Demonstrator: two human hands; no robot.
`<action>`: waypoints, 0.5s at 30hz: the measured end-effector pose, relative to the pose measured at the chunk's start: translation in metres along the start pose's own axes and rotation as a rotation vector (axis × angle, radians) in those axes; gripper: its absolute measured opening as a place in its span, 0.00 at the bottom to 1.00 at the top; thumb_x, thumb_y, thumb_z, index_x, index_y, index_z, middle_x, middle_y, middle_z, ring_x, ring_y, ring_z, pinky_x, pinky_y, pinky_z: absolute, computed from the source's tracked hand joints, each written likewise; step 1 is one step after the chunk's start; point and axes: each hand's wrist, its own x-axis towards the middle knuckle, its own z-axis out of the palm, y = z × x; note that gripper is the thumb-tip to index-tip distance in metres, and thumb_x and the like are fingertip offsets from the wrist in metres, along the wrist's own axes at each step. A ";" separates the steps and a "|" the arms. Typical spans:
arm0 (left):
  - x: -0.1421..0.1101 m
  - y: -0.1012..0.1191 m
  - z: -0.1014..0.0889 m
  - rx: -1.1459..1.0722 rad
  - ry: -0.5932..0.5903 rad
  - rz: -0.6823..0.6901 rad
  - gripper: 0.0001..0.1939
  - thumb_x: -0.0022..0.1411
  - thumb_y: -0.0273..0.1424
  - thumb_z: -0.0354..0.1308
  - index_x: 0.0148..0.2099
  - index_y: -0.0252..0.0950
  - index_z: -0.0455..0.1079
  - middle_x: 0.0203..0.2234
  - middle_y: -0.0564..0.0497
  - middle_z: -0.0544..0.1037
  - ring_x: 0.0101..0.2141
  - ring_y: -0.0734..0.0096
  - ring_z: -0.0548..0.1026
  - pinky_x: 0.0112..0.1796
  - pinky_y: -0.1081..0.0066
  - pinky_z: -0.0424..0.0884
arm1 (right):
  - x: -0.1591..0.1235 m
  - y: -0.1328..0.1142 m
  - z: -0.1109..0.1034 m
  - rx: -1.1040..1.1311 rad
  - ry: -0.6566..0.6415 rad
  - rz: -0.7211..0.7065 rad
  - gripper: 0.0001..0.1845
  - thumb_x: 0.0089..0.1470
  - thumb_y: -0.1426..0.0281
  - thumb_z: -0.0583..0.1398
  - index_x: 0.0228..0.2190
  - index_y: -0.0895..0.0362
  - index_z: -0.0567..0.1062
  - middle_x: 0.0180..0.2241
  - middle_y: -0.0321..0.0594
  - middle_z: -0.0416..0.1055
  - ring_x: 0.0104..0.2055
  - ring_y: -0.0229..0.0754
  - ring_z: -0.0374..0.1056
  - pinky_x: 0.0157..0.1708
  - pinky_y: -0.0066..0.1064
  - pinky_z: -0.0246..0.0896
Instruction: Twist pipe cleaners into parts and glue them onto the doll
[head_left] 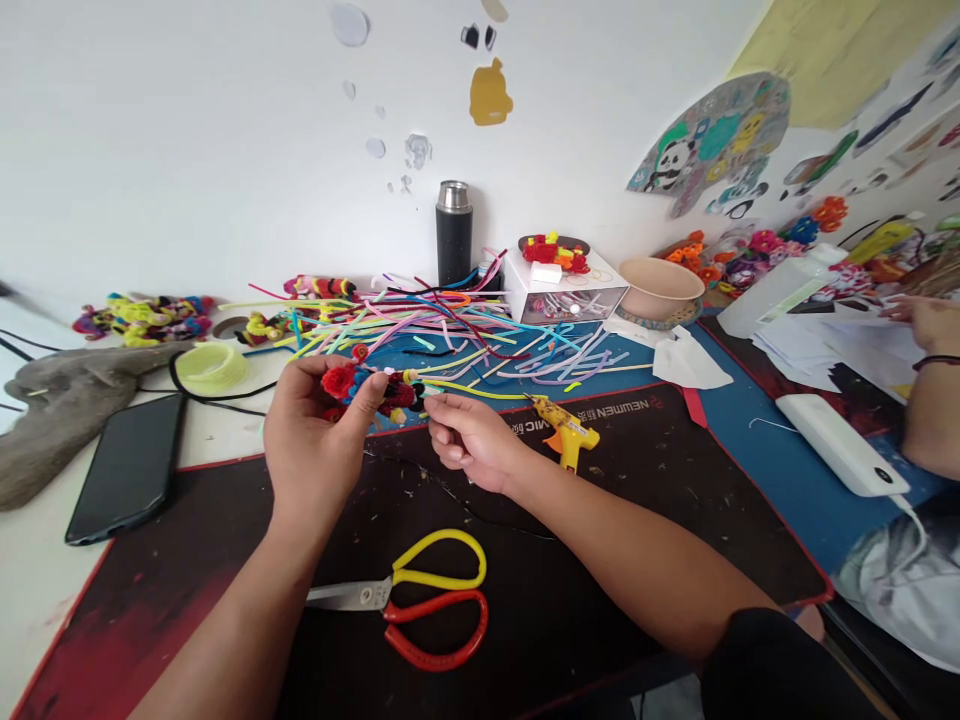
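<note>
Beyond the scissors (371,596), on their far side, a small fuzzy figure (360,385) is up in the left hand (311,445), above the dark mat (600,560). Left hand: closed, thumb pressed on the figure, fingers behind it. Right hand (476,440): thumb and forefinger nearly together at the figure's black end; can't tell if they pinch it or something tiny next to it.

Figure lies across the left grip, sticking out both sides of the thumb. Long axis about left-right, red bloom end left, black end right toward the right fingertips. Left hand nearer, wrapped round it; right only at the tip.

Also relative to the scissors: yellow glue gun (571,436) far right, phone (129,465) far left, loose pipe cleaners (450,335) well beyond.
</note>
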 end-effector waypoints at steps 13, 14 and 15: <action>-0.001 0.002 -0.001 -0.019 -0.008 -0.017 0.25 0.58 0.55 0.76 0.42 0.44 0.72 0.31 0.54 0.76 0.28 0.66 0.76 0.29 0.63 0.74 | 0.000 0.000 0.000 -0.021 -0.004 0.003 0.25 0.52 0.57 0.76 0.34 0.53 0.69 0.21 0.24 0.62 0.18 0.29 0.50 0.19 0.25 0.31; -0.001 0.002 -0.001 -0.020 -0.008 -0.017 0.25 0.57 0.55 0.76 0.42 0.43 0.72 0.31 0.54 0.75 0.28 0.66 0.75 0.28 0.64 0.74 | 0.000 0.000 0.000 -0.020 -0.004 0.004 0.25 0.52 0.57 0.76 0.34 0.53 0.69 0.21 0.24 0.62 0.18 0.29 0.50 0.19 0.25 0.31; -0.001 0.002 -0.001 -0.019 -0.010 -0.019 0.26 0.57 0.55 0.76 0.42 0.43 0.72 0.31 0.54 0.75 0.28 0.66 0.75 0.28 0.64 0.74 | 0.000 -0.001 0.000 -0.019 -0.004 0.005 0.24 0.52 0.57 0.76 0.34 0.53 0.69 0.21 0.24 0.62 0.18 0.29 0.50 0.19 0.25 0.31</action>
